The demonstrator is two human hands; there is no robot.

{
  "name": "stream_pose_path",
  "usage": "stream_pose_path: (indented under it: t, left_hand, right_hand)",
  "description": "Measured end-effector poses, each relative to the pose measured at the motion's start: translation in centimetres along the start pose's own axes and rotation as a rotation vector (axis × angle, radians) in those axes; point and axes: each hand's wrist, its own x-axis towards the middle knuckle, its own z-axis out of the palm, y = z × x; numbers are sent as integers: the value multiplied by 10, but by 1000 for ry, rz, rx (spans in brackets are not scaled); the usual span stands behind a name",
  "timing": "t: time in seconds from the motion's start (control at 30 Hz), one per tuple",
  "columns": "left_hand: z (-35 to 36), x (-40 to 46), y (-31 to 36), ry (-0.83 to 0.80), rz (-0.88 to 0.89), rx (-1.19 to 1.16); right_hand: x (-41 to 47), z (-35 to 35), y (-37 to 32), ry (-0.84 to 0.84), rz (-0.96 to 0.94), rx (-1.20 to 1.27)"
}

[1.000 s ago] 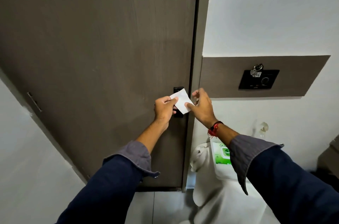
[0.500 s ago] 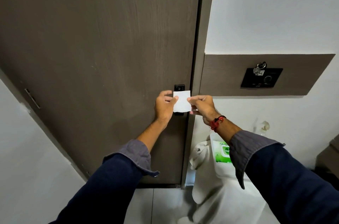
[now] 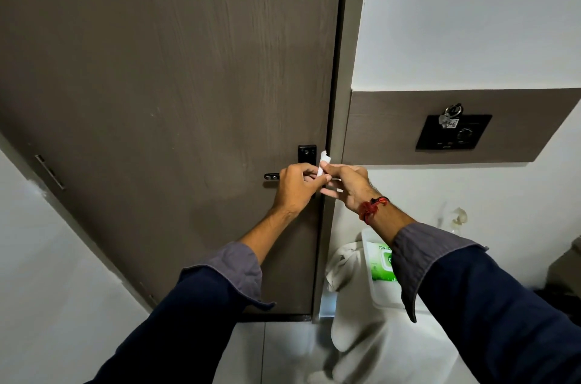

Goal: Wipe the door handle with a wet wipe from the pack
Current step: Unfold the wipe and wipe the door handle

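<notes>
So, nearest the camera: two dark blue sleeves with grey cuffs turned back, both forearms reaching up toward the door (image 3: 157, 69). Under the right forearm, the wet wipe pack (image 3: 381, 261), green and white, sat in a white tray (image 3: 377, 295) with a white cloth (image 3: 342, 261) bunched beside it, well below the hands. A red thread band (image 3: 371, 206) was on the right wrist.

Further out, left hand (image 3: 297, 187) and right hand (image 3: 347, 185) were together, fingertips meeting on the wet wipe (image 3: 323, 165). Both pinched it; the wipe was folded small and stood up between them, its top edge poking above the fingers. Left hand covered most of the door handle (image 3: 272, 176); only the dark lever's left end showed. Couldn't tell whether the wipe touched the handle. A black lock plate (image 3: 307, 153) sat just above the hands, near the door's edge.

Farthest: a black wall panel (image 3: 452, 132) on a brown strip right of the frame, with keys (image 3: 451, 116) hanging at its top.
</notes>
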Motion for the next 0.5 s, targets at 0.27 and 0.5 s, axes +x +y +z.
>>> stream_pose_path:
  t: [0.27,0.5]
  left_hand:
    - [2,6,-3,34,-78,-94]
    - [0,9,-10,24,-84,-151]
  right_hand:
    - [8,0,4,-18,-61,-38]
    - [15,4,7,-12,-156,-133]
